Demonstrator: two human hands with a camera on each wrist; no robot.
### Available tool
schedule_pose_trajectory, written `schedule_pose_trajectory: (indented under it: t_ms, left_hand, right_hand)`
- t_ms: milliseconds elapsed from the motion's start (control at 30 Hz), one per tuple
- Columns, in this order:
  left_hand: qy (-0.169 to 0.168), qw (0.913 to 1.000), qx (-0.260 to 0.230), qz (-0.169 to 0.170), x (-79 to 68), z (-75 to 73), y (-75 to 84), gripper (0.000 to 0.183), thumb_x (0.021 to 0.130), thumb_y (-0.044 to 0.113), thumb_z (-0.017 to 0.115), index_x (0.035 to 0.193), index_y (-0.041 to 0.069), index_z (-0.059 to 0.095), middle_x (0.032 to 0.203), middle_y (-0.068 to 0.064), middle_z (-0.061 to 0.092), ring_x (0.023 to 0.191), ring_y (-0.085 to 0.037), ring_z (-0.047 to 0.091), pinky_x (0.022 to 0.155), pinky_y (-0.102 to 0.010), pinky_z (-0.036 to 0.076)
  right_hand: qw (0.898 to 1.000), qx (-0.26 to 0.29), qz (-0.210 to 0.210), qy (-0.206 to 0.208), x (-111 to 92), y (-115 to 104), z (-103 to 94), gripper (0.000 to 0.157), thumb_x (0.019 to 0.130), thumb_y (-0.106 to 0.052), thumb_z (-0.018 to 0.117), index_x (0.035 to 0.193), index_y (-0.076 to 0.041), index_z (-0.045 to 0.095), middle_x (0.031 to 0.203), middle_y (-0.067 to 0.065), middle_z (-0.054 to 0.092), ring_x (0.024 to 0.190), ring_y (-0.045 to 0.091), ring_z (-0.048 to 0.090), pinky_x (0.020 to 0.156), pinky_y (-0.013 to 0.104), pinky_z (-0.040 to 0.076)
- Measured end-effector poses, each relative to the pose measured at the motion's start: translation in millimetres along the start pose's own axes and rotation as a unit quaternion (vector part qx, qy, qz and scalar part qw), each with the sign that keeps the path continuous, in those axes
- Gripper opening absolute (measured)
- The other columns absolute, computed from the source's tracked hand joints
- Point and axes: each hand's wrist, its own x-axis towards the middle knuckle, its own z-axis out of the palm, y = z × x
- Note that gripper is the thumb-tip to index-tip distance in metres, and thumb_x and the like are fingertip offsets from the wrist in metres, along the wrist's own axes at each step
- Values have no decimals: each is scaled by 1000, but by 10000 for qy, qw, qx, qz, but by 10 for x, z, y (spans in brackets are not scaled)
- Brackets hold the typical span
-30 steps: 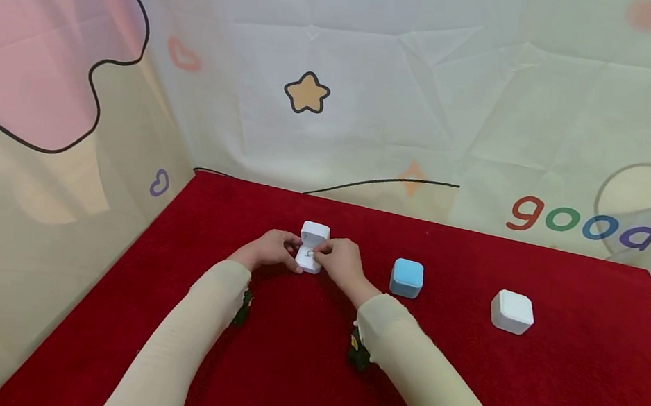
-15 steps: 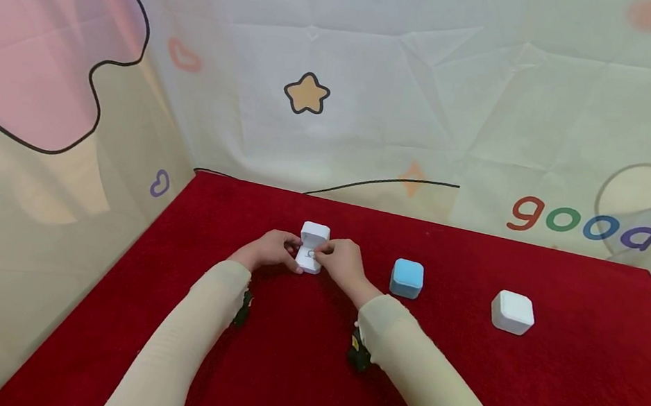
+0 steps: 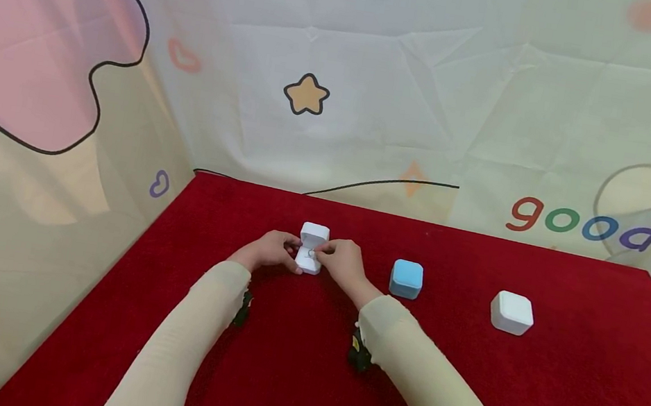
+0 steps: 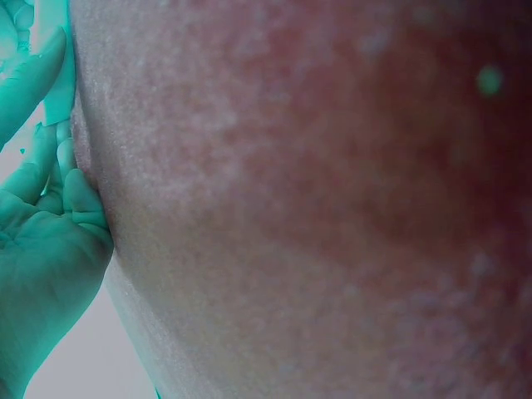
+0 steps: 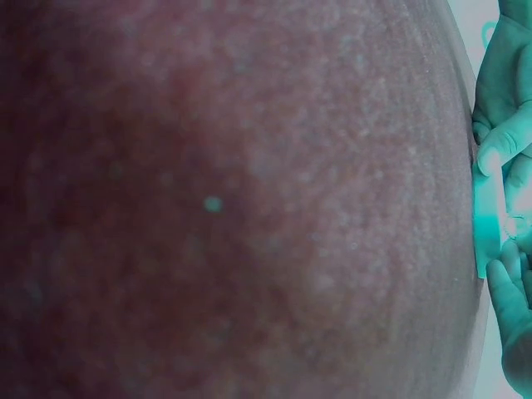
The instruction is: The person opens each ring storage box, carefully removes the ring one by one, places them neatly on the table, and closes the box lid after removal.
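A small white ring box [image 3: 315, 231] stands with its lid up near the back of the red cloth in the head view. My left hand [image 3: 270, 249] holds the box by its left side, thumb at the front corner and fingers behind. From the right, my right hand [image 3: 345, 262] reaches in and pinches a small ring [image 3: 311, 254] at the box's cushion. Its fingertips hide part of the ring. In the right wrist view only a side strip of the box [image 5: 488, 218] shows, with fingers of both hands beside it. The left wrist view shows the box's edge [image 4: 60, 93].
To the right stand a closed light-blue box [image 3: 406, 278] and, farther right, a closed white box [image 3: 512, 312]. The red cloth [image 3: 276, 364] covers the table. A printed curtain [image 3: 379, 99] hangs behind it and along the left. Blurred cloth fills most of both wrist views.
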Motion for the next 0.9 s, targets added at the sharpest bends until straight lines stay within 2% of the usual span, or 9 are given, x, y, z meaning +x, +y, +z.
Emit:
schedule_pose_trajectory:
  t_ms: [333, 900]
  left_hand:
    - [9, 10000, 31, 10, 1, 0, 5, 64, 86, 12, 80, 144, -2, 55, 139, -20, 60, 121, -28, 54, 110, -41, 48]
    - [-1, 10000, -23, -7, -9, -6, 9, 64, 86, 11, 80, 144, -2, 55, 138, -20, 61, 120, -28, 54, 111, -41, 47]
  right_hand:
    - [10000, -3, -64, 18, 4, 21, 0, 16, 96, -10, 69, 103, -2, 81, 105, 13, 79, 90, 17, 61, 71, 18, 42]
    - [9999, 69, -131, -2, -45, -31, -17, 15, 96, -10, 69, 103, 0, 80, 106, 15, 78, 93, 21, 62, 75, 23, 47]
